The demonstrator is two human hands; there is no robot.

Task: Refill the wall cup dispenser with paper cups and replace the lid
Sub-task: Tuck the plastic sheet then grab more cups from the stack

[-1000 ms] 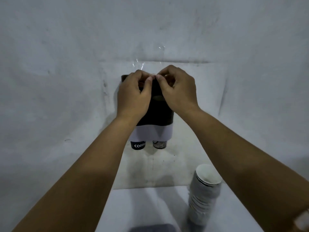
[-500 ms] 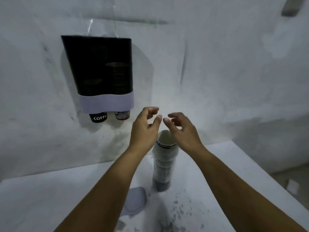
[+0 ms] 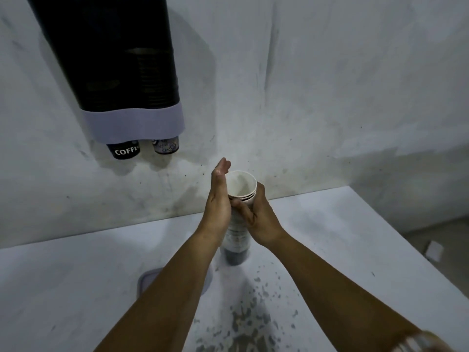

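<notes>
White table (image 3: 76,288) against the wall; dark dispenser (image 3: 109,59) mounted upper left, two cup bottoms poking out below it. Cup stack (image 3: 239,196) stands upright on the table. Right hand (image 3: 258,219) wraps fingers round the stack's upper part; left hand (image 3: 218,199) flat, fingers straight, pressed against its side. Grey lid (image 3: 147,283) lies on the table under the left forearm.

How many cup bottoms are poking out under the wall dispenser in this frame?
2. A black cup marked COFFEE hangs from the left chute of the dispenser; a pale patterned cup hangs from the right. More sit stacked inside, uncountable.
</notes>
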